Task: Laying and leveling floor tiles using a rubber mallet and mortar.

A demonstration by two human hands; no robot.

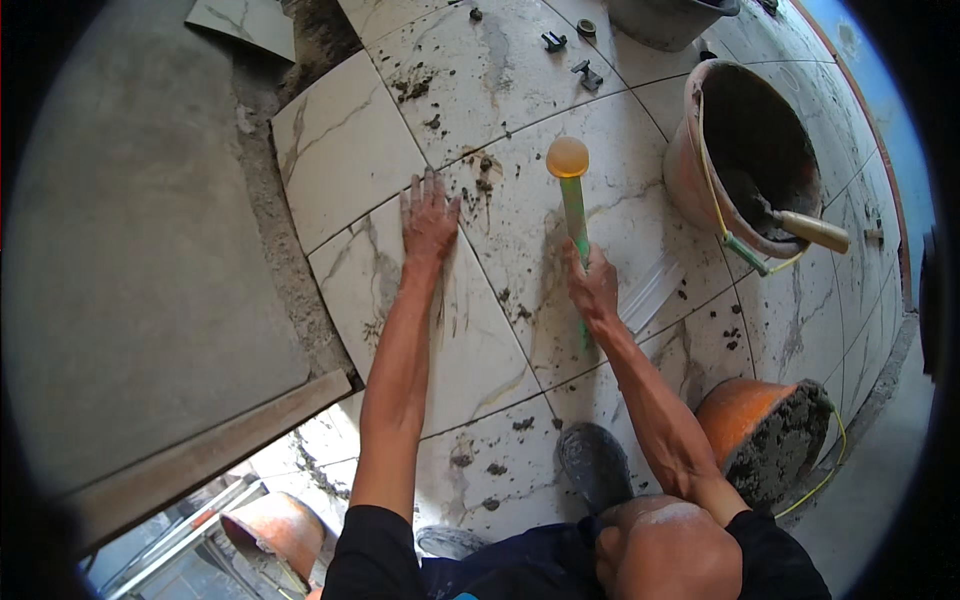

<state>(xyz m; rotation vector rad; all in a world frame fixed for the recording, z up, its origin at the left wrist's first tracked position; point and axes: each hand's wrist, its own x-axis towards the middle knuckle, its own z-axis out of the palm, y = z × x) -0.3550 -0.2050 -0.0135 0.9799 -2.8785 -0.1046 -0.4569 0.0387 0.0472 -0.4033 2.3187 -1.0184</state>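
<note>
Flat on a white, grey-veined floor tile [475, 320] lies my left hand [430, 228], its fingers stretched toward the joint at the tile's far corner. My right hand [597, 283] is wrapped round the green handle of a mallet [568, 160]. The mallet's rounded, yellow-orange head points away from me, right of my left hand. Whether the head touches the floor I cannot tell. Beside my right hand, a pale ridged strip [652, 290] lies on the tiles. Crumbs of mortar [485, 165] are scattered between my hands.
At the right stands a bucket [680, 150] with a wooden-handled trowel [815, 230] in it. An orange bucket of mortar [735, 430] is nearer. Small black clips [588, 76] and a dark tub [665, 25] are farther off. A wooden edge [210, 445] borders grey concrete [150, 250] at left.
</note>
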